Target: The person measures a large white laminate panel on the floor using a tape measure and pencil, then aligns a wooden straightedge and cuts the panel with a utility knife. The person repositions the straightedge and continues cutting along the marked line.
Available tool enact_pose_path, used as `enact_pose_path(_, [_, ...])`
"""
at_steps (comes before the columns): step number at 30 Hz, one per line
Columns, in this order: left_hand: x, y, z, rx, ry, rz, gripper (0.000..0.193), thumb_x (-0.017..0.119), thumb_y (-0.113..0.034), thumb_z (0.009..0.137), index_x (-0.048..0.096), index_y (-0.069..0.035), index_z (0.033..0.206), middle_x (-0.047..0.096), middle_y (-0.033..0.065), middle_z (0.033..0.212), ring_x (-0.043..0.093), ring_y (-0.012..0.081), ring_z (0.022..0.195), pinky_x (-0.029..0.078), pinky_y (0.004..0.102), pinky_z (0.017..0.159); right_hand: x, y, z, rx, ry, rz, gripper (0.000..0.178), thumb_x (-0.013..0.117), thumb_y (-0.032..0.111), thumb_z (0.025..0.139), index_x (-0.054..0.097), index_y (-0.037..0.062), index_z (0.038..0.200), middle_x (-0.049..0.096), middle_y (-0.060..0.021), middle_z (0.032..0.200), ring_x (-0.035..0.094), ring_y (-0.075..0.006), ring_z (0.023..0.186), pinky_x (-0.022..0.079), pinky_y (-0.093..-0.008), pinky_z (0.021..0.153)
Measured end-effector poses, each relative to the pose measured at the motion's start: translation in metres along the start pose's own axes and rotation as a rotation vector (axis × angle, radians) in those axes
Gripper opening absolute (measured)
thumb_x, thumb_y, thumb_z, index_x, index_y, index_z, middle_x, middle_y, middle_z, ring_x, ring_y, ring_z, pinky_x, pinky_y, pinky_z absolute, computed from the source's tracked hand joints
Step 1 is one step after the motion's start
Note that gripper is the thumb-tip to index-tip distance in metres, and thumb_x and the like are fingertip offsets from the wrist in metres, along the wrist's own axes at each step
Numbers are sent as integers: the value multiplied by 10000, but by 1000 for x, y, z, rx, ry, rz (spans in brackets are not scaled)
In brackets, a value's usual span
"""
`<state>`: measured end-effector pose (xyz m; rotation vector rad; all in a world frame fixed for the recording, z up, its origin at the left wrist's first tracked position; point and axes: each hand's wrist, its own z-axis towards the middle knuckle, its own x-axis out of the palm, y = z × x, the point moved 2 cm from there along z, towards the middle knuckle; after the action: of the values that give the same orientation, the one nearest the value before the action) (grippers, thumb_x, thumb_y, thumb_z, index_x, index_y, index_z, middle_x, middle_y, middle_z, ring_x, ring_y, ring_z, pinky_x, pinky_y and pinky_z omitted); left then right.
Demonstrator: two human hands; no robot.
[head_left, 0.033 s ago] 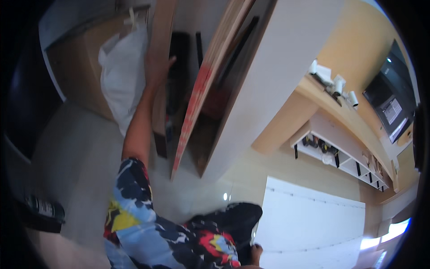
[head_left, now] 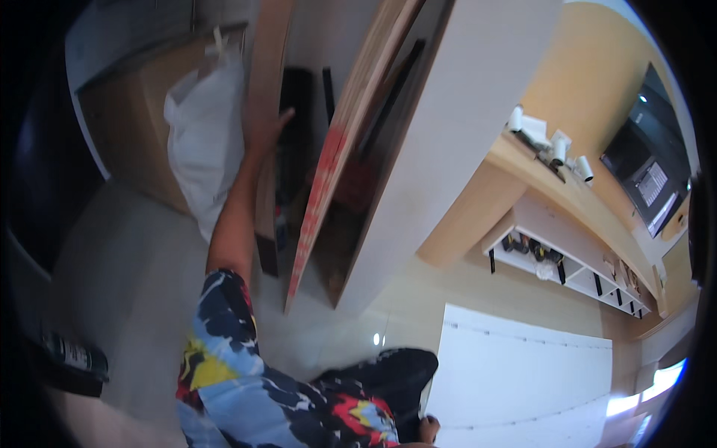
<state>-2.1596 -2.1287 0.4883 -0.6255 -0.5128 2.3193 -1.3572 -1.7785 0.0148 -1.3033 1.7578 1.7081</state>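
Observation:
My left arm reaches up to an upright wooden board on the left. My left hand is closed around the board's narrow edge, its thumb sticking out to the right; the other fingers are mostly hidden. Right of it leans a stack of thin boards with a red-marked edge. Low in the picture, my right hand is curled up small beside my dark-clad leg. It is beside the left edge of a white panel lying on the floor. Whatever it grips is too small to tell.
A white bag hangs against a brown box-like piece left of my arm. A broad pale panel stands right of the stack. Farther right are a low white shelf unit, a curved wooden counter and a dark screen.
The view has shifted slightly, so the boards and the floor panel sit a little lower. My left hand stays on the board, and my right hand remains beside the panel.

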Motion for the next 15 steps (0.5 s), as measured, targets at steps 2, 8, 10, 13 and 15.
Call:
enact_pose_path(2, [30,-14,0,-147,-40,74,958,829,-456,740,362,7,1437,442,227,1426,416,394,1332,389,493,1088,4,-33,8,14,-4,-102,271,602,210,830,711,2,965,722,-202,922,699,-307,891,540,-407,829])
enact_pose_path(8, [4,8,16,-526,182,88,1020,843,-384,665,334,-56,1486,522,220,1381,499,404,1292,419,506,1068,9,-3,-39,-129,61,-357,336,417,388,992,650,147,1018,686,-163,1061,632,-395,1015,496,-528,859])
enact_pose_path(10, [1,29,12,-421,120,4,974,831,-348,655,379,-26,1456,557,231,1337,529,420,1252,419,486,1070,19,-30,-33,-217,-67,-257,343,427,388,992,653,131,1020,684,-172,1060,628,-405,1014,491,-532,864])
enact_pose_path(13, [-2,22,-7,-319,-11,-154,903,830,-304,649,448,13,1404,571,249,1319,538,413,1247,421,446,1068,41,-74,-9,-270,-240,-172,342,452,382,987,658,113,1029,682,-183,1057,626,-418,997,492,-527,862])
enact_pose_path(15, [-25,31,-30,-264,-109,-223,871,839,-281,646,482,32,1376,568,254,1326,537,392,1255,422,422,1064,45,-73,-8,-196,-192,-192,336,470,378,983,661,107,1039,682,-189,1052,626,-425,987,496,-522,860])
